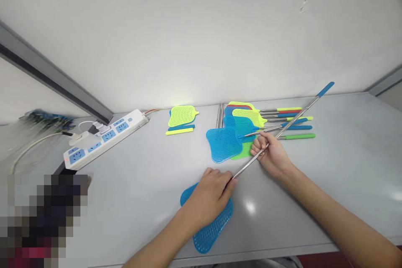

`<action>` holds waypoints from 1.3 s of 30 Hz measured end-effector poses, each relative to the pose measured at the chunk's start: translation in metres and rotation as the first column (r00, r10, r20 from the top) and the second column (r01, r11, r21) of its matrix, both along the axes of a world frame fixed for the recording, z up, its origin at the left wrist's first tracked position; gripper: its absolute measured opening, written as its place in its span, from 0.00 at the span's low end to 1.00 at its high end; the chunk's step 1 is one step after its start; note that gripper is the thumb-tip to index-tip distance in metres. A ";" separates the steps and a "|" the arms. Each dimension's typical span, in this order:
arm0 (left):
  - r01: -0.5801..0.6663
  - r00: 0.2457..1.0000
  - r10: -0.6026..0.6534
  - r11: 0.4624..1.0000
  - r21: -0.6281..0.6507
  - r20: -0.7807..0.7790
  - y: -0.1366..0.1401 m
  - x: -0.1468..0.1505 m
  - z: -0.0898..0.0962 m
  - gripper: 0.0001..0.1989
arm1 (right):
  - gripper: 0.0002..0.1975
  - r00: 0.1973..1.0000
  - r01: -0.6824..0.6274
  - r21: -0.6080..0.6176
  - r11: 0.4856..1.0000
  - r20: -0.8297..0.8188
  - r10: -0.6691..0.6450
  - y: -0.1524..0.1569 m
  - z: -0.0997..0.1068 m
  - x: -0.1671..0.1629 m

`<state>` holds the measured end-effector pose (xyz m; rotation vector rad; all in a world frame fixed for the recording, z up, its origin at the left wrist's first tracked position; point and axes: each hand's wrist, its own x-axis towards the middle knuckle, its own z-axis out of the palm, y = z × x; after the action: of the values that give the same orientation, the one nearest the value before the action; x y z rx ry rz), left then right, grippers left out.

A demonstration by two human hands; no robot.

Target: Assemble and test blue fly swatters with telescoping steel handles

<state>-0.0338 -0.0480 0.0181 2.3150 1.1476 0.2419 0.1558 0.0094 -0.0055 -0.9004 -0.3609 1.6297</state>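
A blue fly swatter [210,234] with a long, drawn-out metal rod and a blue grip slants across the table from front to back right. My left hand [214,192] is closed around the rod where it joins the perforated head, covering part of that head. Farther up, my right hand [270,153] has its fingers curled around the rod. Just beyond the right hand lies an overlapping pile of fly swatters [223,144] in blue, yellow, green and red, their handles pointing right. The rod passes over some of those handles.
Left of the pile lie a yellow swatter head [182,116] over a blue one, and two loose grips [180,130]. Bare metal rods [220,115] rest by the wall. A white power strip [106,138] with plugged-in chargers and a clear plastic bag [40,138] are at the left.
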 end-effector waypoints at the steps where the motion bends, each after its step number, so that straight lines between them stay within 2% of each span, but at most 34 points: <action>1: 0.004 1.000 -0.004 1.000 -0.002 0.000 0.000 0.000 0.000 0.15 | 0.22 1.000 -0.004 -0.002 1.000 0.003 0.004 0.000 0.000 0.000; 21: 0.029 0.999 -0.029 1.000 -0.010 -0.021 -0.001 -0.002 -0.002 0.15 | 0.22 0.999 -0.039 -0.012 0.999 0.027 0.039 -0.001 0.000 0.002; 39: -0.002 1.000 0.003 1.000 0.021 -0.028 0.000 -0.004 -0.004 0.15 | 0.22 0.996 -0.040 0.011 0.999 0.082 0.039 -0.002 0.002 -0.002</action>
<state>-0.0373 -0.0484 0.0137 2.3422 1.1675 0.2236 0.1541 0.0070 -0.0037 -0.9575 -0.4480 1.6282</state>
